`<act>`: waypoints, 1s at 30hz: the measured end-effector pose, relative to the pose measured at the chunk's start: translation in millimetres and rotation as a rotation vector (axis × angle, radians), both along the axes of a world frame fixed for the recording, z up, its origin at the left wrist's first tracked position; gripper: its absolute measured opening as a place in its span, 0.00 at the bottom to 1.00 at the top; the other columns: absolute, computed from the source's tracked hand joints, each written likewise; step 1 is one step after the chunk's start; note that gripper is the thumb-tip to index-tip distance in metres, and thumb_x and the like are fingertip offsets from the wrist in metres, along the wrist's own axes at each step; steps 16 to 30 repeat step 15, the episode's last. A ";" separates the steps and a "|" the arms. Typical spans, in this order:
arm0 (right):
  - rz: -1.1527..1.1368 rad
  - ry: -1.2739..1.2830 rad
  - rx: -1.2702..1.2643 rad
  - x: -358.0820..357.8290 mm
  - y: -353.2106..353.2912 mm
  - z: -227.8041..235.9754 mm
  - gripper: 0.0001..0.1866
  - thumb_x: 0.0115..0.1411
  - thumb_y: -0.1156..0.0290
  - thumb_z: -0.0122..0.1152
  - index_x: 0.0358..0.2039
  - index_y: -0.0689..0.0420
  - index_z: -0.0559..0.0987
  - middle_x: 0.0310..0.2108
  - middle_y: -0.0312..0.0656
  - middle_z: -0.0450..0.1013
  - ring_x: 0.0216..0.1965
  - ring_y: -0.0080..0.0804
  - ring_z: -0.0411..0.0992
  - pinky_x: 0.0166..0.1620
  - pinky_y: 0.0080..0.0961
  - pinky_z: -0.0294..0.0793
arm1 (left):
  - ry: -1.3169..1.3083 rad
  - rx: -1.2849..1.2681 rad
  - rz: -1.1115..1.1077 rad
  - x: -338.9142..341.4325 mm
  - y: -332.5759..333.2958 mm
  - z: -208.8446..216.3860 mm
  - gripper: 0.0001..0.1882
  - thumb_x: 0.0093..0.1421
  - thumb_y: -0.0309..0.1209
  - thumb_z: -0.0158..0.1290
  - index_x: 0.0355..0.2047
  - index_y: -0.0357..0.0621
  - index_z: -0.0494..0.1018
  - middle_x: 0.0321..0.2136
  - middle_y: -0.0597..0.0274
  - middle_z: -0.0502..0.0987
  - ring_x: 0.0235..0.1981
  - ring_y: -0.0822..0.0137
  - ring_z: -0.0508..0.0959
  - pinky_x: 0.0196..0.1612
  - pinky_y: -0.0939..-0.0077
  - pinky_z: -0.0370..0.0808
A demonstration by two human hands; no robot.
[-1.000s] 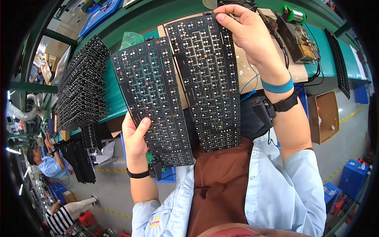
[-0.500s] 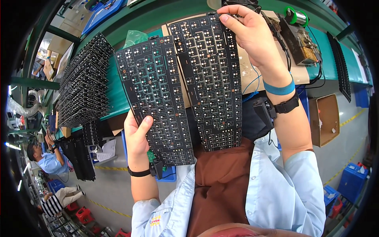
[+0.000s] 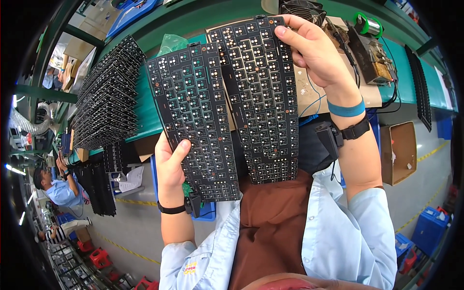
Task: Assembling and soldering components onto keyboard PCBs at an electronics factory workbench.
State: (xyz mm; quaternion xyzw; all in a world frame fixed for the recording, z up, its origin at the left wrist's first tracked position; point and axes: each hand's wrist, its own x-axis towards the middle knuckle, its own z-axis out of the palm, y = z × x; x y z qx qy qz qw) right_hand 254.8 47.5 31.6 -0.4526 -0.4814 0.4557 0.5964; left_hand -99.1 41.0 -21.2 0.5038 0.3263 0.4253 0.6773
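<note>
Two long black keyboard circuit boards are held side by side over my lap, dotted with pale solder pads. My left hand (image 3: 171,162) grips the left keyboard circuit board (image 3: 195,121) at its lower left edge, thumb on its face. At the far upper corner of the right keyboard circuit board (image 3: 263,96), my right hand (image 3: 311,50) pinches the edge between thumb and fingers. The fingers behind both boards are partly hidden. The boards lean close together, the left one's inner edge beside the right one. A small connector stands at each board's far edge.
A tall stack of circuit boards (image 3: 108,96) stands on the green bench at left. Beyond my right hand are a solder spool (image 3: 369,25), a soldering unit (image 3: 372,58) and a fan (image 3: 302,12). A cardboard box (image 3: 397,152) sits at right. Co-workers are far left.
My right hand has shifted slightly at the right board's corner, its fingers curling more. The boards stay nearly in place. The surroundings shift slightly, and a distant person has moved.
</note>
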 end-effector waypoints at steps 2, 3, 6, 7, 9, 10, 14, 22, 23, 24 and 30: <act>-0.010 0.002 -0.005 0.6 2.7 -1.2 0.16 0.66 0.65 0.57 0.52 0.57 0.75 0.33 0.23 0.73 0.18 0.04 0.55 0.18 0.06 0.50 | 0.005 -0.004 -0.005 2.5 2.4 2.7 0.22 0.60 0.23 0.55 0.55 0.33 0.66 0.46 0.56 0.77 0.45 0.68 0.78 0.51 0.73 0.74; 0.008 0.000 -0.007 -2.0 5.8 1.5 0.16 0.66 0.65 0.57 0.52 0.58 0.74 0.33 0.24 0.73 0.19 0.04 0.55 0.19 0.06 0.51 | 0.004 -0.007 0.010 2.4 -1.4 6.5 0.22 0.60 0.23 0.55 0.55 0.33 0.67 0.46 0.56 0.78 0.45 0.67 0.78 0.51 0.73 0.74; 0.094 -0.076 -0.167 8.8 -11.6 0.2 0.20 0.66 0.67 0.57 0.57 0.59 0.71 0.35 0.26 0.72 0.19 0.07 0.56 0.20 0.07 0.53 | -0.058 -0.043 0.028 5.9 -13.2 14.8 0.23 0.59 0.23 0.56 0.54 0.32 0.67 0.45 0.55 0.78 0.45 0.67 0.78 0.50 0.71 0.75; 0.056 -0.065 -0.223 15.5 -28.5 -1.1 0.22 0.66 0.68 0.57 0.58 0.59 0.70 0.37 0.27 0.72 0.20 0.07 0.56 0.20 0.07 0.53 | -0.074 -0.017 0.025 10.3 -13.8 12.5 0.24 0.58 0.24 0.57 0.54 0.31 0.67 0.45 0.55 0.78 0.44 0.67 0.78 0.50 0.71 0.75; 0.043 -0.077 -0.267 23.8 -54.3 3.0 0.23 0.66 0.72 0.54 0.61 0.59 0.66 0.40 0.28 0.73 0.21 0.06 0.58 0.19 0.07 0.52 | -0.098 0.007 0.017 5.4 -19.9 19.7 0.26 0.57 0.24 0.60 0.55 0.32 0.65 0.45 0.56 0.77 0.43 0.67 0.78 0.50 0.70 0.76; 0.010 -0.063 -0.245 22.6 -67.9 1.3 0.23 0.66 0.73 0.54 0.62 0.58 0.66 0.42 0.29 0.74 0.21 0.06 0.58 0.19 0.07 0.52 | -0.110 -0.001 -0.008 -6.8 -26.2 27.5 0.28 0.56 0.25 0.61 0.56 0.33 0.64 0.45 0.56 0.77 0.43 0.68 0.78 0.49 0.70 0.76; 0.059 0.038 -0.122 -86.5 -94.7 24.2 0.23 0.67 0.73 0.52 0.62 0.57 0.65 0.43 0.30 0.74 0.21 0.06 0.59 0.18 0.07 0.53 | -0.124 0.106 -0.060 -122.8 -74.3 79.4 0.37 0.56 0.26 0.62 0.64 0.40 0.56 0.53 0.57 0.72 0.49 0.67 0.74 0.54 0.67 0.72; 0.078 0.045 -0.075 -96.9 -94.3 35.6 0.23 0.68 0.73 0.51 0.63 0.56 0.65 0.44 0.30 0.74 0.21 0.07 0.60 0.18 0.07 0.54 | -0.132 0.163 -0.103 -130.1 -87.4 79.5 0.41 0.57 0.26 0.62 0.67 0.43 0.53 0.57 0.57 0.68 0.54 0.67 0.71 0.58 0.65 0.69; 0.078 0.045 -0.075 -96.9 -94.3 35.6 0.23 0.68 0.73 0.51 0.63 0.56 0.65 0.44 0.30 0.74 0.21 0.07 0.60 0.18 0.07 0.54 | -0.132 0.163 -0.103 -130.1 -87.4 79.5 0.41 0.57 0.26 0.62 0.67 0.43 0.53 0.57 0.57 0.68 0.54 0.67 0.71 0.58 0.65 0.69; 0.078 0.045 -0.075 -96.9 -94.3 35.6 0.23 0.68 0.73 0.51 0.63 0.56 0.65 0.44 0.30 0.74 0.21 0.07 0.60 0.18 0.07 0.54 | -0.132 0.163 -0.103 -130.1 -87.4 79.5 0.41 0.57 0.26 0.62 0.67 0.43 0.53 0.57 0.57 0.68 0.54 0.67 0.71 0.58 0.65 0.69; 0.078 0.045 -0.075 -96.9 -94.3 35.6 0.23 0.68 0.73 0.51 0.63 0.56 0.65 0.44 0.30 0.74 0.21 0.07 0.60 0.18 0.07 0.54 | -0.132 0.163 -0.103 -130.1 -87.4 79.5 0.41 0.57 0.26 0.62 0.67 0.43 0.53 0.57 0.57 0.68 0.54 0.67 0.71 0.58 0.65 0.69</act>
